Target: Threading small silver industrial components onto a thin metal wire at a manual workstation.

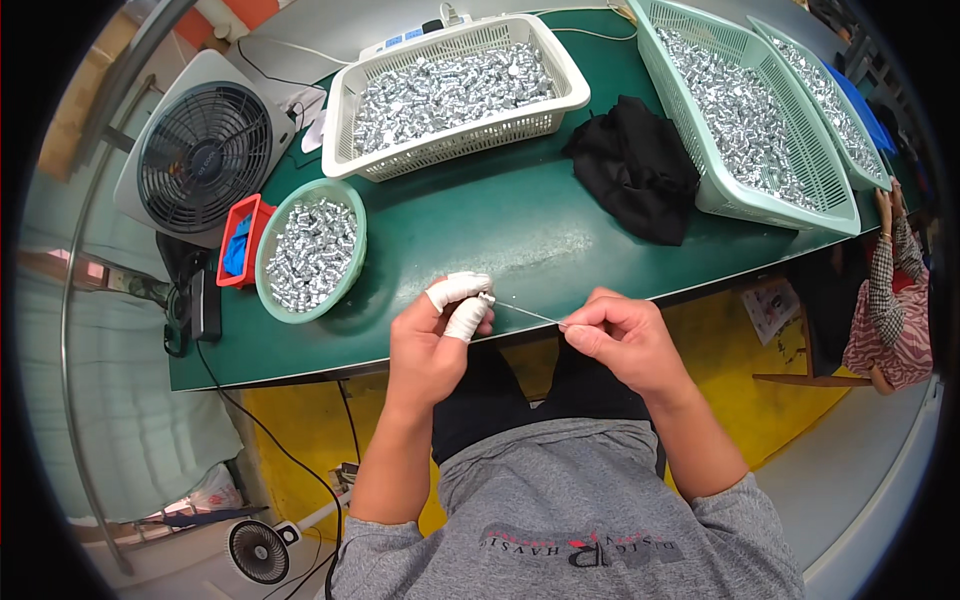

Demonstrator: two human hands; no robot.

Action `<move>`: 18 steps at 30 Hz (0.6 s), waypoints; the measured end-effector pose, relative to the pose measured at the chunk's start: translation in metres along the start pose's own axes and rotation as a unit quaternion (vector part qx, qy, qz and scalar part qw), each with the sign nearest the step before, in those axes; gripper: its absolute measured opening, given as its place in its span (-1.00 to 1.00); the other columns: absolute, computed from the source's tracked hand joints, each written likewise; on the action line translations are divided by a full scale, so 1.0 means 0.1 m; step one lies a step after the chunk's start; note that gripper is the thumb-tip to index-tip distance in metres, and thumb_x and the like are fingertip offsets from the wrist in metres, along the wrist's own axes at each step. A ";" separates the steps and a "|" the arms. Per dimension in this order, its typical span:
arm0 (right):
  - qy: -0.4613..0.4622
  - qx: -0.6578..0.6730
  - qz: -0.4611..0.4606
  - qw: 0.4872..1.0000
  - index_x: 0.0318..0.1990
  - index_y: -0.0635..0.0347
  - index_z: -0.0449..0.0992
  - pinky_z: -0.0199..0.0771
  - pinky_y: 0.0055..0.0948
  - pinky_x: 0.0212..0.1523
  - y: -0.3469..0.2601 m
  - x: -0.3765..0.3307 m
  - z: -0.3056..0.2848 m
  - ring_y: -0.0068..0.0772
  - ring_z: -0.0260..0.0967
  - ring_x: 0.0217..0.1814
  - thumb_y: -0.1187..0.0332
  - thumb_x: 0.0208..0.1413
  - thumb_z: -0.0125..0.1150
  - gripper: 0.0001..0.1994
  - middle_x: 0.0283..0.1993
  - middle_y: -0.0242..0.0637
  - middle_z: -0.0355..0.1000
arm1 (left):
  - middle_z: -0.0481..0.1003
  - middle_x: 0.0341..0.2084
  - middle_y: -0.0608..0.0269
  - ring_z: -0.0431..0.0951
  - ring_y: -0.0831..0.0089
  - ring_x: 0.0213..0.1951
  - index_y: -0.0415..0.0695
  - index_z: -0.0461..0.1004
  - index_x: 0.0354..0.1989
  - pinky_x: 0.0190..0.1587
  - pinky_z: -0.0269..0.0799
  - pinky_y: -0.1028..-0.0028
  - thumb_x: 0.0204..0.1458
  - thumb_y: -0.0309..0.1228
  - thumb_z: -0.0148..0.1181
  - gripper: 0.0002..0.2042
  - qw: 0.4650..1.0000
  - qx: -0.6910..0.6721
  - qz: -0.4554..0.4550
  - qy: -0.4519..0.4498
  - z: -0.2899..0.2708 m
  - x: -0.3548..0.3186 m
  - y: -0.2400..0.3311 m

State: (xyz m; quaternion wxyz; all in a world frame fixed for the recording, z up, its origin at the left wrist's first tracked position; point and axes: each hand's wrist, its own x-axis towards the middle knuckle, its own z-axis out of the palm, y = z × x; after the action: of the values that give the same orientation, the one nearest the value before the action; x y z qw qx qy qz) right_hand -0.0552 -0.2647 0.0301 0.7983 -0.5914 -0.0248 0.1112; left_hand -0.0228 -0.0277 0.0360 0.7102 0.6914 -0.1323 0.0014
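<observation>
My left hand [432, 345], with white wrapping on its thumb and forefinger, is closed in a pinch at the table's near edge. Between those fingertips sits a small silvery part [487, 298], mostly hidden by the wrapping. A thin metal rod [530, 313] runs from that part to my right hand [625, 340], whose thumb and forefinger pinch its other end. Whether the rod's tip is inside the part or only against it, I cannot tell. Left of my hands, a round pale green basket [362, 240] holds many small silvery metal parts.
A white basket [455, 140] and two pale green baskets [715, 185], all full of metal parts, line the green table [480, 220]. Black cloth [640, 165] lies near the right ones. A box fan [205, 150] and red bin [238, 268] stand left. Another person's arm [882, 285] shows far right.
</observation>
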 end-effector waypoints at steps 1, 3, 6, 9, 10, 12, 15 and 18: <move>0.028 -0.095 -0.067 0.993 -0.26 0.31 0.65 0.16 -0.60 -0.50 0.00 -0.01 0.03 -0.65 0.21 -0.48 0.59 0.09 0.35 -0.93 -0.42 -0.40 0.36 | 0.56 -0.14 0.12 0.57 0.46 -0.25 -0.29 0.53 0.01 -0.19 0.57 0.45 0.24 -0.66 0.10 -0.79 1.000 -0.001 -0.001 -0.001 0.03 0.00 -0.01; 0.081 -0.278 -0.198 0.937 -0.26 0.29 0.66 0.16 -0.60 -0.49 0.00 -0.02 0.09 -0.66 0.21 -0.48 0.58 0.09 0.36 -0.93 -0.42 -0.40 0.36 | 0.55 -0.15 0.13 0.56 0.47 -0.26 -0.30 0.54 -0.01 -0.21 0.57 0.46 0.23 -0.67 0.12 -0.80 0.998 0.050 0.004 0.029 0.06 0.00 -0.03; 0.053 -0.267 -0.202 0.941 -0.26 0.28 0.66 0.17 -0.60 -0.49 -0.02 -0.02 0.12 -0.66 0.22 -0.48 0.59 0.09 0.36 -0.93 -0.42 -0.39 0.37 | 0.55 -0.16 0.14 0.56 0.48 -0.27 -0.30 0.54 -0.02 -0.22 0.56 0.48 0.22 -0.68 0.13 -0.80 0.997 -0.051 -0.050 0.017 -0.03 0.03 -0.06; 0.043 -0.259 -0.199 0.944 -0.27 0.28 0.66 0.17 -0.60 -0.49 -0.01 0.01 0.06 -0.67 0.22 -0.48 0.59 0.09 0.36 -0.93 -0.42 -0.39 0.37 | 0.55 -0.16 0.17 0.56 0.50 -0.27 -0.31 0.54 -0.03 -0.22 0.56 0.50 0.21 -0.69 0.13 -0.80 0.941 -0.298 -0.160 -0.032 -0.11 0.05 -0.09; 0.046 -0.256 -0.194 0.946 -0.27 0.28 0.66 0.17 -0.60 -0.49 0.00 0.02 0.02 -0.66 0.22 -0.48 0.59 0.08 0.36 -0.93 -0.42 -0.40 0.37 | 0.55 -0.16 0.18 0.56 0.50 -0.26 -0.30 0.53 -0.02 -0.22 0.56 0.50 0.21 -0.69 0.14 -0.80 0.986 -0.138 -0.089 -0.021 -0.09 0.04 -0.10; 0.049 -0.252 -0.188 0.948 -0.27 0.28 0.65 0.17 -0.60 -0.49 0.01 0.03 0.02 -0.66 0.22 -0.48 0.59 0.08 0.36 -0.93 -0.42 -0.40 0.37 | 0.55 -0.17 0.20 0.56 0.51 -0.25 -0.28 0.53 -0.01 -0.21 0.56 0.51 0.21 -0.69 0.14 -0.79 0.980 0.192 0.059 0.001 -0.05 0.03 -0.12; 0.056 -0.290 -0.228 0.928 -0.28 0.29 0.65 0.16 -0.60 -0.49 -0.01 0.04 0.07 -0.67 0.21 -0.48 0.59 0.10 0.35 -0.94 -0.42 -0.42 0.37 | 0.54 -0.16 0.21 0.55 0.52 -0.24 -0.28 0.53 -0.02 -0.20 0.54 0.52 0.21 -0.69 0.15 -0.80 0.987 0.149 0.035 0.046 0.00 0.00 -0.06; 0.087 -0.288 -0.215 0.929 -0.28 0.29 0.65 0.14 -0.60 -0.49 -0.09 0.05 -0.03 -0.68 0.19 -0.48 0.58 0.11 0.35 -0.95 -0.42 -0.44 0.36 | 0.53 -0.16 0.20 0.54 0.52 -0.23 -0.27 0.54 -0.04 -0.20 0.52 0.52 0.19 -0.69 0.16 -0.80 0.985 0.138 0.049 0.095 -0.03 0.02 -0.06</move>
State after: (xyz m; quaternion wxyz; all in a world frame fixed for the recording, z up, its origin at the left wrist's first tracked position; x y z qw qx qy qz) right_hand -0.0486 -0.2691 0.0367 0.5976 -0.7837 -0.1125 -0.1267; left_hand -0.0196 -0.0251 0.0308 0.6165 0.7721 -0.0966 0.1203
